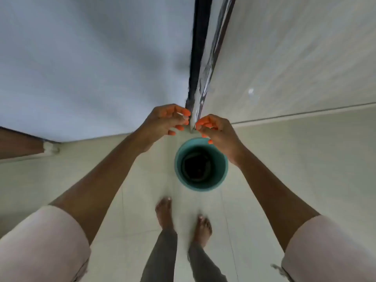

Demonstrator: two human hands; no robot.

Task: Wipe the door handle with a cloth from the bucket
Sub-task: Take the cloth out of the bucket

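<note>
Both hands meet at the bottom end of the shiny door handle (205,78): I have my left hand (162,123) and right hand (215,131) with fingers curled, pinching something pale between them, probably the cloth, though blur keeps me from being sure. Directly below the handle's end, the teal bucket (201,163) stands on the floor, I judge to catch drips.
</note>
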